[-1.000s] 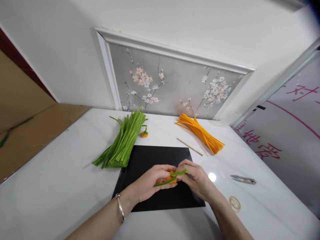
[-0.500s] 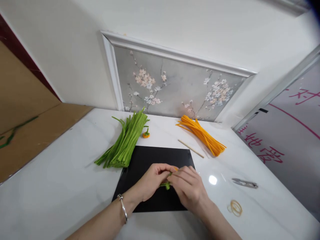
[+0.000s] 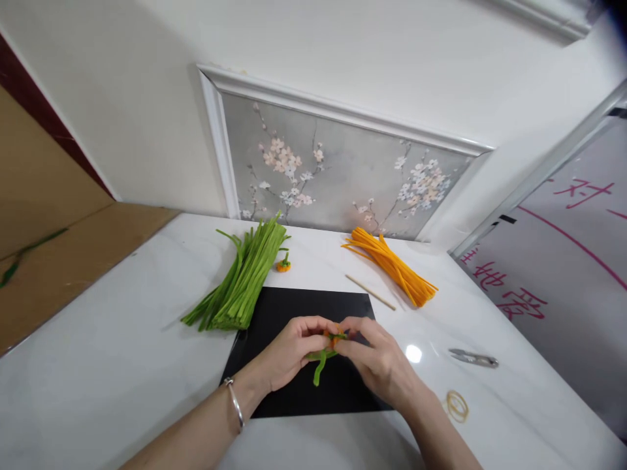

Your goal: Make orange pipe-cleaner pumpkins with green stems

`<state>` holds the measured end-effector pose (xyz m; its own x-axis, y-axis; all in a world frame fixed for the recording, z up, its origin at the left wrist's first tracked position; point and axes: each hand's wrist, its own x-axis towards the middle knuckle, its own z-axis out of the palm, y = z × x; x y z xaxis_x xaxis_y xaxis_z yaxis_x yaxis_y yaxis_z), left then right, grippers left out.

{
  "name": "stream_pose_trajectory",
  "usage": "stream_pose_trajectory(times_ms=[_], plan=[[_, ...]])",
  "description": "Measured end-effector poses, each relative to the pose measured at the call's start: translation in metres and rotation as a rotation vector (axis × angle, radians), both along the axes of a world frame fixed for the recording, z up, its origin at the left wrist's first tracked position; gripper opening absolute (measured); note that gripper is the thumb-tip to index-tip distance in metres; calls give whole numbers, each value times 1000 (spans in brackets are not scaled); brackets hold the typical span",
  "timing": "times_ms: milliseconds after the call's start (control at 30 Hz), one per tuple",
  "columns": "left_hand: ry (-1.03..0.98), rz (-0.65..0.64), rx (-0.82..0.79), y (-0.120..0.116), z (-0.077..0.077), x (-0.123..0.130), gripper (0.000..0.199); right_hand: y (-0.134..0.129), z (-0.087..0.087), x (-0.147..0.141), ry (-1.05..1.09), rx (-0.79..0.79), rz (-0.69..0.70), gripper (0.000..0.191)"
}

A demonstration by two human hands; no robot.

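Above a black mat (image 3: 289,398), my left hand (image 3: 294,349) pinches one side of a small orange and green piece (image 3: 335,337) made of fuzzy stems. The fingertips of my right hand (image 3: 379,359) grip its other side. A green stem end hangs below the fingers over the mat. Fingers partly cover the piece. Behind the mat stands a small orange piece with a green top (image 3: 283,264). A thick bundle of green stems (image 3: 245,281) lies at the mat's left corner, and a bundle of orange stems (image 3: 394,267) lies behind and to the right.
A thin wooden stick (image 3: 371,292) lies between the mat and the orange bundle. Small metal snips (image 3: 473,358) and tan rings (image 3: 457,406) are on the white table (image 3: 147,339) at the right. Brown cardboard (image 3: 93,251) borders the left; a wall (image 3: 161,130) rises behind.
My right fingers have shifted and spread a little, showing more of the orange and green piece. Its green stem end now hangs lower. The view has moved slightly.
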<state>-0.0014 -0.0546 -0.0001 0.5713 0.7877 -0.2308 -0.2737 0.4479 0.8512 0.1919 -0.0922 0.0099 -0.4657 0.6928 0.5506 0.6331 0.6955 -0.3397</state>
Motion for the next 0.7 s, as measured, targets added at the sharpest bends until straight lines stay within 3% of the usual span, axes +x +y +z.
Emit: stream_pose_trajectory(times_ms=[167,333,567,700], plan=[[-2,-81,25,-1,2,0,20,4,-2,6,199,-268,103,26],[10,-116,31,-4,5,2,20,8,-10,3,485,-446,-37,15],[-24,-7,28,-6,-2,9,21,2,-14,-15,379,-87,-165,22],[-67,53,19,-4,-2,9,22,3,-12,-11,376,-144,-97,26]])
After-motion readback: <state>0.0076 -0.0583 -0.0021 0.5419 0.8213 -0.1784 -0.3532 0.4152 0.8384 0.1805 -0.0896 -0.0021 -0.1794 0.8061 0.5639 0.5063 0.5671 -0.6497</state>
